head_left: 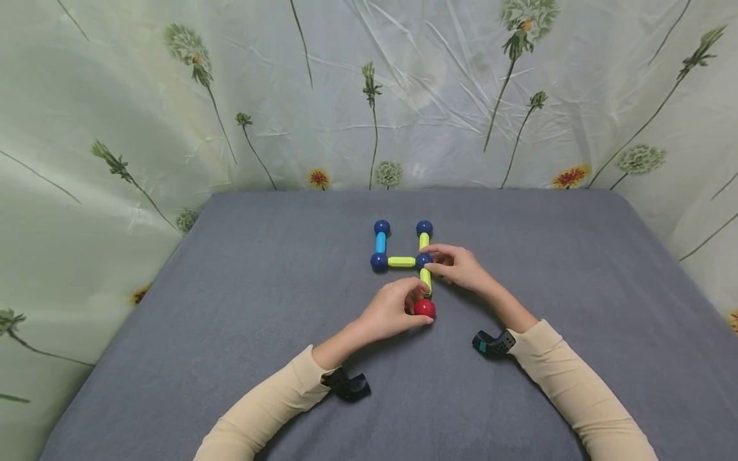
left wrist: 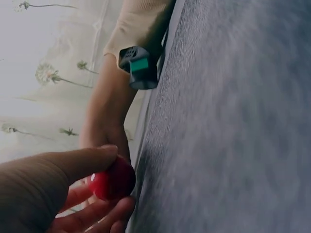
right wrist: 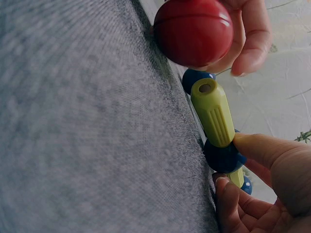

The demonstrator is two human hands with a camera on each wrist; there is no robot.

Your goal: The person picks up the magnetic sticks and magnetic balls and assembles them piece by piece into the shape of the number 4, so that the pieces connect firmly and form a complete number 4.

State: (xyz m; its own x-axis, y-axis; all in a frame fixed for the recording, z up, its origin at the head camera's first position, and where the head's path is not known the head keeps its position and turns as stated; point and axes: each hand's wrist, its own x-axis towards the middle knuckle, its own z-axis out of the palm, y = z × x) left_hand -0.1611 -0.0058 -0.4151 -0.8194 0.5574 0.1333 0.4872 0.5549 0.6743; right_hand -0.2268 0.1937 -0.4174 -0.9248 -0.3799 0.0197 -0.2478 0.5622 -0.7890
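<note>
My left hand (head_left: 398, 307) pinches a red ball (head_left: 425, 308) between thumb and fingers, right by the near end of a yellow-green rod (head_left: 426, 280). In the right wrist view that rod's free end shows a round socket, with the red ball (right wrist: 194, 31) a little apart from it. My right hand (head_left: 457, 266) holds the dark blue ball (head_left: 423, 261) where this rod, a sideways yellow-green rod (head_left: 401, 262) and a far yellow-green rod (head_left: 424, 241) meet. In the left wrist view the red ball (left wrist: 114, 178) sits between thumb and fingertips.
The joined piece also has a blue rod (head_left: 380, 242) between two dark blue balls at its left, and another dark blue ball (head_left: 424, 228) at the far end. It lies on a grey cloth-covered table (head_left: 259, 256). A flower-printed curtain (head_left: 323, 96) hangs behind.
</note>
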